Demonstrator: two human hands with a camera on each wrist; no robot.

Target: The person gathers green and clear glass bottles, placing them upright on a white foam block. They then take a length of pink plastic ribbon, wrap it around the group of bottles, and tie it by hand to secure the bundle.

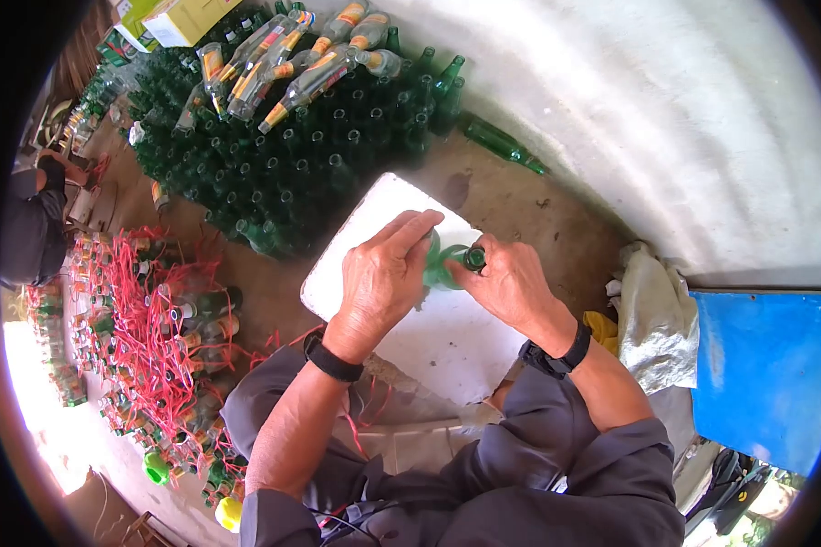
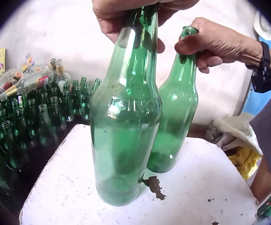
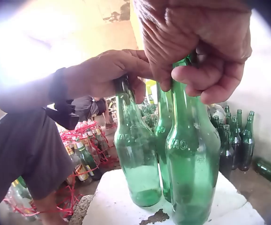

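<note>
Green glass bottles stand upright on a white board top in front of me. My left hand grips one green bottle by its neck, fingers wrapped near the top. To the right, my right hand pinches the neck of another green bottle just below its open mouth. The right wrist view shows a third green bottle between these two, mostly hidden behind the right one. Raised lettering runs round the bottles' shoulders. Each wrist wears a black band.
Many green bottles stand packed at the back left, with labelled clear bottles lying on top. One green bottle lies by the white wall. Bottles tangled in red string are at left; a pale sack and blue panel at right.
</note>
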